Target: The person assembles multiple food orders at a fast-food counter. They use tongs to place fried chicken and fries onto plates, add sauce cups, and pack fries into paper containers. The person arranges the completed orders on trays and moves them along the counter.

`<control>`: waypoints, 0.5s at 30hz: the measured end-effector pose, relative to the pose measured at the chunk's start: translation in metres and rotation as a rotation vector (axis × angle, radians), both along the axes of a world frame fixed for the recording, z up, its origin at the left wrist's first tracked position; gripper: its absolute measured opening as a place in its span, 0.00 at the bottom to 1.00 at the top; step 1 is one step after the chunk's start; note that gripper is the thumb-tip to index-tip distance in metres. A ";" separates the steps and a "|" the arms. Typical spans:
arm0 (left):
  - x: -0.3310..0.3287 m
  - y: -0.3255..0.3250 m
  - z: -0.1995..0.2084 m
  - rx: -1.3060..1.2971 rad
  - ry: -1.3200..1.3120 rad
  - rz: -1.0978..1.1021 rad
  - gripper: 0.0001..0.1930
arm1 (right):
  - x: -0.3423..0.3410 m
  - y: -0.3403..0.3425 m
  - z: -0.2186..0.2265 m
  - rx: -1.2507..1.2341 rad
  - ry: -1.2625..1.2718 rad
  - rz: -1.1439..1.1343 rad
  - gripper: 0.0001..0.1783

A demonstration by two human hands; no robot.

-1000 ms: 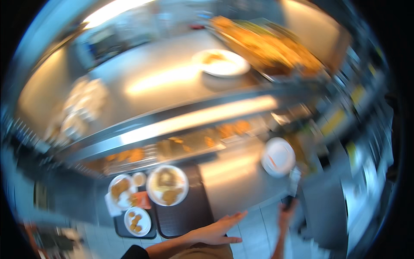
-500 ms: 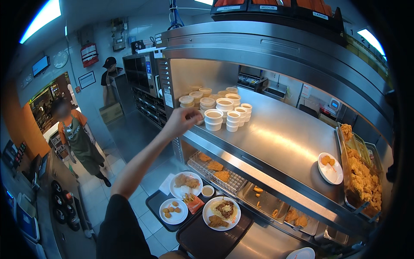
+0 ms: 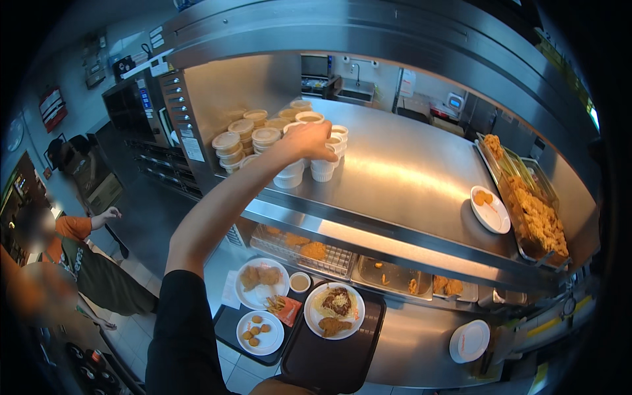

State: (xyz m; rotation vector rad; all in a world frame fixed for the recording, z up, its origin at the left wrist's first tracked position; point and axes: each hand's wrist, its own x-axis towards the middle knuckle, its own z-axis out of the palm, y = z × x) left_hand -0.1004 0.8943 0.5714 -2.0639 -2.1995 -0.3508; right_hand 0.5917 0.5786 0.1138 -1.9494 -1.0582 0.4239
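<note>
My left hand (image 3: 309,141) reaches over the heated shelf, its fingers bent down at the top of a small white sauce cup (image 3: 322,172) at the front of the group. The fingertips close round the rim, partly hidden by the hand. Beside it stands a larger white cup (image 3: 288,174) under my wrist. Stacked lidded cups (image 3: 227,143) rise to the left. At the lower edge a bit of bare skin (image 3: 283,388), seemingly my right arm or hand, shows by the dark brown tray (image 3: 368,342); its fingers are hidden.
The brown tray holds a plate (image 3: 334,311) of noodles and chicken. The tray beside it carries plates of chicken and nuggets, fries and a sauce cup (image 3: 300,282). Fried chicken (image 3: 536,214) fills a pan at right, near a nugget plate (image 3: 490,214). Co-workers (image 3: 105,276) stand at left.
My left hand has moved right across the cups, from beside the larger ones to the small cup. The view has shifted, and a co-worker at left appears nearer.
</note>
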 end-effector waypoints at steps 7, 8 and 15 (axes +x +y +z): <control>-0.012 0.025 -0.013 0.077 -0.024 -0.086 0.30 | -0.137 -0.042 0.026 0.051 -0.031 0.107 0.24; -0.011 0.023 -0.007 0.105 0.031 -0.058 0.30 | -0.155 -0.039 0.029 0.128 -0.075 0.190 0.22; 0.062 -0.048 0.015 0.116 -0.033 -0.230 0.29 | -0.288 0.035 -0.001 -0.334 0.702 0.451 0.31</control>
